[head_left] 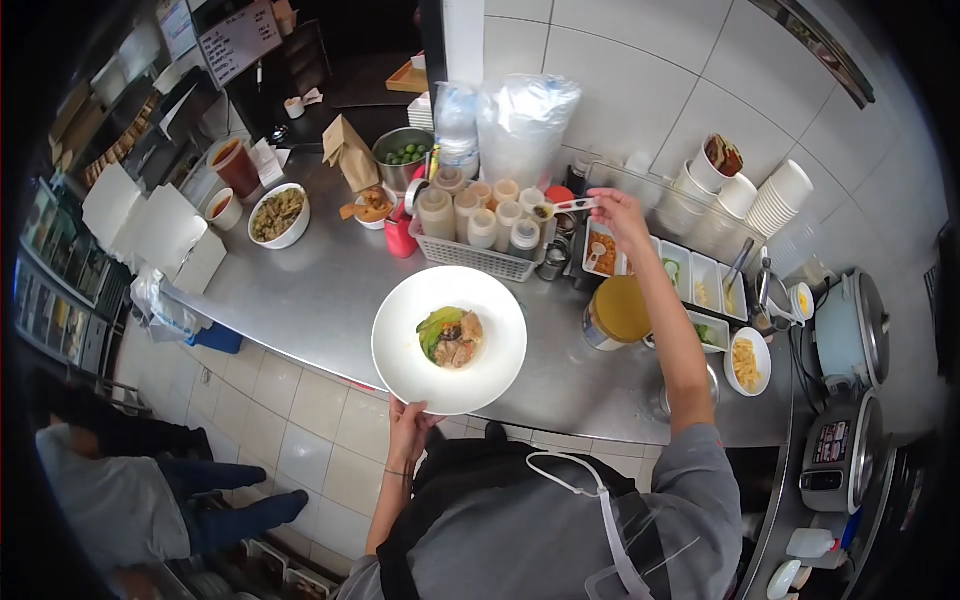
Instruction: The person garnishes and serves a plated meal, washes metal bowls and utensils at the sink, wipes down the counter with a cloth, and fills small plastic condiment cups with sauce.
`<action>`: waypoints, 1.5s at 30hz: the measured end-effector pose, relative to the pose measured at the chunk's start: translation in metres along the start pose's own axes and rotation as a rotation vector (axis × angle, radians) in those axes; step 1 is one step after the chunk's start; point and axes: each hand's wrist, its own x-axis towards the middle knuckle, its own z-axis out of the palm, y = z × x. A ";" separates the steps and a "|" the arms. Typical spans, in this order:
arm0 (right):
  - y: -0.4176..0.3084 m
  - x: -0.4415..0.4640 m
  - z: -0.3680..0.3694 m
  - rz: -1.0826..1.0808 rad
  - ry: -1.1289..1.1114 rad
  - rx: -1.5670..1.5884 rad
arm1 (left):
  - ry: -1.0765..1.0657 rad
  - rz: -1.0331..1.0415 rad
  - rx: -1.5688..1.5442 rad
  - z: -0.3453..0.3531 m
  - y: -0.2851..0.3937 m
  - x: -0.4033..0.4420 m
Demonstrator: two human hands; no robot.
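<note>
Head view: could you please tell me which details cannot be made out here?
In the head view:
- Left hand: some fingers are hidden under the white bowl.
- White spoon in the right hand: any contents are too small to identify.
- Whiteboard: writing too small and blurred to read.

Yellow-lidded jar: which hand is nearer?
Right. The right hand is just beyond the jar; the left hand is farther off, left of it, at the near rim of the plate.
</note>
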 end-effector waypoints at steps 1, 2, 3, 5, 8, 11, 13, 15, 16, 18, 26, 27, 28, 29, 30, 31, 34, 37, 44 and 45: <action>-0.005 -0.016 0.023 0.003 -0.050 0.005 | 0.000 0.001 -0.006 -0.001 0.004 0.001; -0.001 -0.026 0.042 0.005 -0.101 -0.003 | 0.004 0.000 -0.002 -0.002 0.010 0.003; 0.012 -0.035 0.059 0.008 -0.167 0.018 | 0.000 0.002 -0.010 -0.006 0.012 0.006; 0.028 -0.060 0.098 0.050 -0.247 0.013 | -0.008 0.003 -0.015 -0.014 0.021 0.013; 0.049 -0.089 0.155 -0.022 -0.304 -0.043 | -0.043 0.003 -0.006 -0.031 0.042 0.023; 0.051 -0.113 0.199 -0.226 -0.286 -0.179 | -0.079 -0.012 0.016 -0.052 0.065 0.035; 0.042 -0.127 0.224 -0.374 -0.284 -0.293 | -0.090 -0.033 0.014 -0.067 0.078 0.044; 0.043 -0.132 0.242 -0.518 -0.272 -0.409 | -0.101 -0.039 0.018 -0.082 0.089 0.053; 0.043 -0.130 0.249 -0.590 -0.275 -0.445 | -0.098 -0.047 0.023 -0.085 0.098 0.056; 0.049 -0.130 0.262 -0.670 -0.270 -0.495 | -0.125 -0.049 0.032 -0.097 0.109 0.062; 0.058 -0.133 0.299 -0.509 -0.053 -0.389 | -0.217 -0.117 0.059 -0.132 0.145 0.085; 0.065 -0.130 0.298 -0.505 -0.040 -0.393 | -0.217 -0.124 0.058 -0.134 0.147 0.087; 0.076 -0.123 0.295 -0.346 -0.014 -0.236 | -0.217 -0.134 0.057 -0.136 0.148 0.087; 0.087 -0.120 0.290 -0.191 0.018 -0.077 | -0.229 -0.148 0.063 -0.138 0.148 0.088; 0.092 -0.119 0.288 -0.026 0.043 0.076 | -0.212 -0.149 0.066 -0.140 0.148 0.089; 0.100 -0.117 0.284 -0.038 0.081 0.074 | -0.207 -0.150 0.070 -0.141 0.146 0.093; 0.109 -0.116 0.276 0.318 0.062 0.405 | -0.209 -0.179 0.059 -0.148 0.136 0.100; 0.081 -0.112 0.259 0.309 0.108 0.512 | -0.209 -0.223 0.054 -0.162 0.121 0.113; -0.003 -0.064 0.132 -0.219 0.425 0.322 | -0.216 -0.198 0.094 -0.175 0.115 0.120; -0.005 -0.056 0.110 -0.263 0.495 0.240 | -0.217 -0.195 0.090 -0.178 0.115 0.122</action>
